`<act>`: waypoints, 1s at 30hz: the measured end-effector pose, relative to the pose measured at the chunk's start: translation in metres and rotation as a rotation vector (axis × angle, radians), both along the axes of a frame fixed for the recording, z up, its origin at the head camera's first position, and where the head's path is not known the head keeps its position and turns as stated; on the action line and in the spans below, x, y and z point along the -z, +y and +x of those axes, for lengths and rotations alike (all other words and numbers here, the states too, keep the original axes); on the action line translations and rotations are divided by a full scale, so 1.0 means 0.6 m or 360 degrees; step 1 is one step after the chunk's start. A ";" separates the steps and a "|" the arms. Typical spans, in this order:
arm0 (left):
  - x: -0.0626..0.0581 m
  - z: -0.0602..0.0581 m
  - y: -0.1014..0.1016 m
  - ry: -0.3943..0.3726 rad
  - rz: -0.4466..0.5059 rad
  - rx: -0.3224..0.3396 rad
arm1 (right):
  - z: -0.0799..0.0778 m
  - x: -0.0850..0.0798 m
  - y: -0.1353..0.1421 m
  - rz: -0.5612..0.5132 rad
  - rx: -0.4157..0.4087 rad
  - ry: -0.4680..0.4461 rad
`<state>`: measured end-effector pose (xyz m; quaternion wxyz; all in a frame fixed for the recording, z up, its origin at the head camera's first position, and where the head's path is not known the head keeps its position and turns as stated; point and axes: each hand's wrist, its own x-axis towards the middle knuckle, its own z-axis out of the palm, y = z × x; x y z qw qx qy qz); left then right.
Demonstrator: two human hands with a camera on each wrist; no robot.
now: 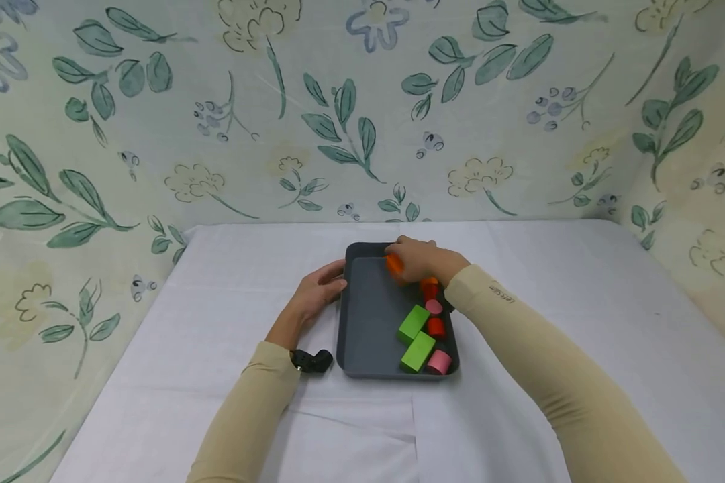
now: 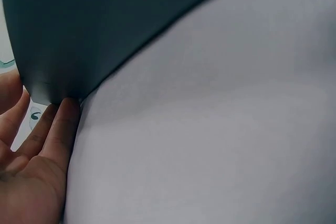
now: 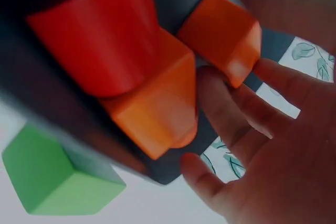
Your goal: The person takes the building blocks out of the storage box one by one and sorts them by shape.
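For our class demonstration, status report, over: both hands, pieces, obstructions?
Left hand touching rectangular dark-grey tray. Right hand holding angular orange block. Second orange block, smooth red cylinder nearby, possibly crowding it.

at the right grip (image 1: 423, 259), in the tray (image 1: 365, 322), is a block (image 1: 394, 264). before this grip, cylinders (image 1: 436, 328) lie right of two cuboids (image 1: 417, 351). a third cuboid (image 3: 39, 174) stands outside the tray.

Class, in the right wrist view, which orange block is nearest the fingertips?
The orange block between the thumb and fingers of the right hand, apart from the red cylinder; the other orange block sits right by that cylinder.
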<state>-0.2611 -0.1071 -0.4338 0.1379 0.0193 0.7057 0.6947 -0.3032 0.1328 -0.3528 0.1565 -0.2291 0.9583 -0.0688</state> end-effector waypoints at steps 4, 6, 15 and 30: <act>0.000 0.000 0.002 0.0000 0.0017 0.0001 | 0.001 0.003 0.002 -0.0004 0.0002 0.0001; 0.000 0.000 0.003 0.0005 0.0023 0.0013 | 0.001 0.006 0.002 -0.0011 0.0021 0.0020; 0.000 -0.002 -0.002 0.0011 0.0005 0.0035 | -0.011 0.012 -0.008 0.0023 -0.0004 0.0088; -0.003 -0.006 -0.006 0.0001 0.0000 0.0022 | -0.007 -0.022 0.003 -0.0125 -0.0069 0.0134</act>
